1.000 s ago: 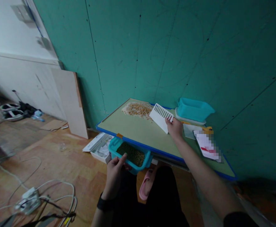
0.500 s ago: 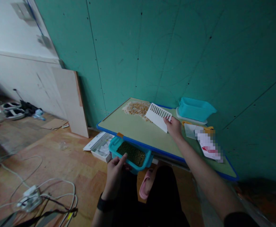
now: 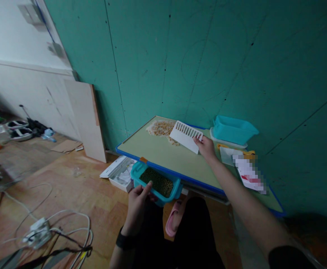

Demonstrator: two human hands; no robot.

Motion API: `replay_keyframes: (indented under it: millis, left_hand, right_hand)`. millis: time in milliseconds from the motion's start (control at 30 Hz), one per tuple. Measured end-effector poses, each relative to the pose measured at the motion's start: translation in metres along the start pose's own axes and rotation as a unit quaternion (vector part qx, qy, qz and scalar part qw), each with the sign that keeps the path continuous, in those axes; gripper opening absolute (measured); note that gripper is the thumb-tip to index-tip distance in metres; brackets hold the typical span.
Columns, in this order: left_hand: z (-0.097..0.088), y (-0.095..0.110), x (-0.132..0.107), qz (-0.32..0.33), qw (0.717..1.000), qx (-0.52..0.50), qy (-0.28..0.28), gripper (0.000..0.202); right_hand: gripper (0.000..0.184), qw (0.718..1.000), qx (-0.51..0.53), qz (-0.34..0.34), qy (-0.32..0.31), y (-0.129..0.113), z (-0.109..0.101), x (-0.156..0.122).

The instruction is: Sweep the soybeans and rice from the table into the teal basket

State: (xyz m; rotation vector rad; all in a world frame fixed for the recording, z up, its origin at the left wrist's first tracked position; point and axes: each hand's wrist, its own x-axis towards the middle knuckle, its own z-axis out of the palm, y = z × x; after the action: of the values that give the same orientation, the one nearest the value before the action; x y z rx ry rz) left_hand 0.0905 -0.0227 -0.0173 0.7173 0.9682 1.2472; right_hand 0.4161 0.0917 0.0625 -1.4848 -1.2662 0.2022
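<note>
My right hand (image 3: 206,147) grips the right end of a white slotted plastic scraper (image 3: 185,139), tilted above the tabletop (image 3: 149,149). The scraper's far left end is at the edge of a spread pile of pale grains and yellow beans (image 3: 162,129). My left hand (image 3: 139,195) is closed on the near rim of a turquoise plastic bin (image 3: 136,169), thumb on top; its other fingers are mostly hidden under the rim. Green beans (image 3: 155,181) and some paler ones lie in the bin, which sits just below the table's front edge.
Another turquoise bin (image 3: 233,130) stands on a white lid at the table's back right. A blurred white packet (image 3: 249,173) lies near the right edge. On the floor are an opened white box (image 3: 120,175) and a power strip (image 3: 39,232) with cables. A board (image 3: 86,121) leans on the wall.
The scraper and my right hand have shifted slightly, with the scraper's left end a little further over the pile's edge. My left hand keeps its hold on the bin.
</note>
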Motion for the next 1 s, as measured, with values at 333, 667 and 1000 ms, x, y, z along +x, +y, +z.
replay_keyframes:
  millis: [333, 667, 1000]
  left_hand:
    - [-0.005, -0.005, 0.003, 0.016, 0.999, 0.030, -0.003, 0.047]
    - [-0.008, -0.007, -0.002, -0.002, 0.999, 0.033, 0.002, 0.048]
    - [-0.005, -0.003, -0.005, -0.008, 0.999, 0.032, 0.006, 0.051]
  right_hand:
    - [0.034, 0.995, 0.052, 0.021, -0.080, -0.004, 0.022, 0.043]
    - [0.053, 0.987, 0.115, 0.024, -0.111, 0.005, 0.025, 0.038]
    - [0.046, 0.994, 0.044, 0.003, -0.100, 0.000, 0.029, 0.038]
